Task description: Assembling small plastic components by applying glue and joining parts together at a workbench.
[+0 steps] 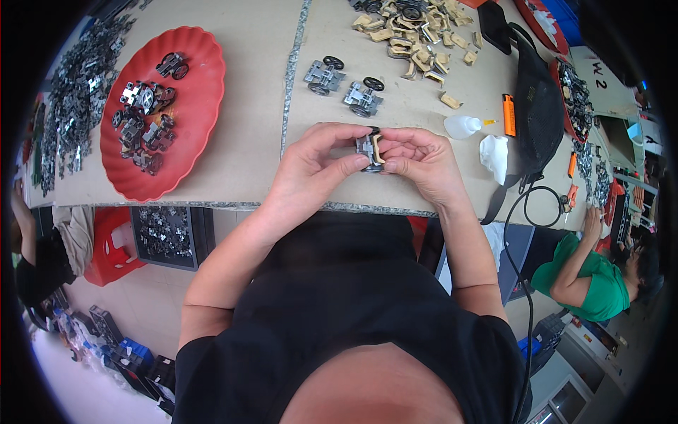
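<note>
Near the table's front edge, my left hand (311,169) pinches a small grey toy chassis (364,148) with black wheels. My right hand (427,162) closes on a tan curved clip-like piece (377,148), pressed against the chassis's right side. Fingers hide part of both. Just beyond my hands lie two more grey wheeled chassis (363,97), separate from each other. At the far side spreads a pile of tan curved pieces (420,53), with a single tan piece (450,100) nearer to me.
A red scalloped plate (201,127) on the left holds several wheeled chassis. Beyond it heap grey parts (85,78). To my right are a white squeeze bottle (462,126), an orange lighter (508,115), crumpled tissue (494,157) and a black bag (538,106). Other people sit at both sides.
</note>
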`<control>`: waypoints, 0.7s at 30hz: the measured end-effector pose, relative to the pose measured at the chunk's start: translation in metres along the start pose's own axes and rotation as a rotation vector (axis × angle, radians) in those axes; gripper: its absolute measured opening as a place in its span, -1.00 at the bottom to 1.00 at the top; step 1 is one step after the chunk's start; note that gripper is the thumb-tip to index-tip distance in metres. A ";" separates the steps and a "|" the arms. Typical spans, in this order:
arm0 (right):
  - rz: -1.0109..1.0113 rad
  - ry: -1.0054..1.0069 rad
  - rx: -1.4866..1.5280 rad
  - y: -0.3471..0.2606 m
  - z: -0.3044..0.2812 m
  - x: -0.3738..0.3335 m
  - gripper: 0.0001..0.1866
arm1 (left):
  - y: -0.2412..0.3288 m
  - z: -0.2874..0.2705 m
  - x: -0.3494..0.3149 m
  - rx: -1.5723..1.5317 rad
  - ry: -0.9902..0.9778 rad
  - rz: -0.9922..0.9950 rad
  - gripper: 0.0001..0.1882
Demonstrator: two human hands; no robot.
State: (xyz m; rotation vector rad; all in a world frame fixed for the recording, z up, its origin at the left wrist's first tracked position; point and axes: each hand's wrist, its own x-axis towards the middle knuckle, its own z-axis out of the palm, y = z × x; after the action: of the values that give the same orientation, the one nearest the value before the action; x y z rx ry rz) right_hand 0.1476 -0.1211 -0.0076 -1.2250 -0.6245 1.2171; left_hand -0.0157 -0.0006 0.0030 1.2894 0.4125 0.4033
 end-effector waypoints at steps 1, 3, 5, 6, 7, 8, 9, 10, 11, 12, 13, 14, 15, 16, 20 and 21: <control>0.007 -0.003 -0.001 -0.001 0.000 0.001 -0.58 | -0.002 -0.002 0.000 -0.015 -0.002 -0.002 -0.68; 0.019 -0.003 -0.014 -0.002 0.000 0.001 -0.58 | -0.005 -0.002 0.001 -0.040 -0.001 -0.020 -0.68; 0.031 0.001 -0.037 -0.003 0.000 -0.001 -0.58 | -0.005 -0.001 0.001 -0.060 0.005 -0.049 -0.68; 0.041 -0.004 -0.041 -0.004 0.000 0.000 -0.57 | -0.007 -0.001 0.001 -0.059 0.011 -0.048 -0.69; 0.051 -0.009 -0.044 -0.006 0.001 0.001 -0.57 | -0.008 -0.002 0.002 -0.059 0.017 -0.047 -0.69; 0.061 -0.015 -0.048 -0.007 0.001 0.001 -0.57 | -0.009 -0.002 0.002 -0.058 0.023 -0.046 -0.69; 0.063 -0.014 -0.044 -0.006 0.002 0.001 -0.56 | -0.010 -0.002 0.002 -0.067 0.030 -0.056 -0.69; 0.064 -0.014 -0.039 -0.006 0.003 0.001 -0.56 | -0.010 -0.003 0.002 -0.076 0.037 -0.065 -0.68; 0.066 -0.015 -0.035 -0.006 0.004 0.000 -0.55 | -0.010 -0.003 0.002 -0.085 0.044 -0.074 -0.68; 0.062 -0.019 -0.030 -0.005 0.003 0.000 -0.56 | -0.010 -0.002 0.002 -0.082 0.049 -0.063 -0.68; 0.059 -0.023 -0.026 -0.005 0.003 0.000 -0.56 | -0.010 -0.001 0.002 -0.080 0.054 -0.051 -0.67; 0.055 -0.027 -0.021 -0.004 0.002 0.001 -0.56 | -0.010 -0.001 0.002 -0.077 0.059 -0.039 -0.67; 0.053 -0.033 -0.023 -0.006 0.003 0.001 -0.57 | -0.010 -0.001 0.002 -0.071 0.054 -0.029 -0.67; 0.050 -0.040 -0.024 -0.010 0.004 0.002 -0.58 | -0.010 -0.002 0.003 -0.066 0.049 -0.019 -0.67; 0.029 -0.048 -0.016 -0.010 0.004 0.004 -0.65 | -0.007 -0.002 0.004 -0.072 0.056 -0.020 -0.68; 0.022 -0.058 -0.026 -0.009 0.003 0.003 -0.68 | -0.007 -0.002 0.004 -0.076 0.067 -0.014 -0.68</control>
State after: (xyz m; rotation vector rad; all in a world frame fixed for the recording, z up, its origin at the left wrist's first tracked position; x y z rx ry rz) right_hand 0.1490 -0.1158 0.0008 -1.2245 -0.6731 1.2709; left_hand -0.0128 0.0014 -0.0043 1.2011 0.4579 0.4473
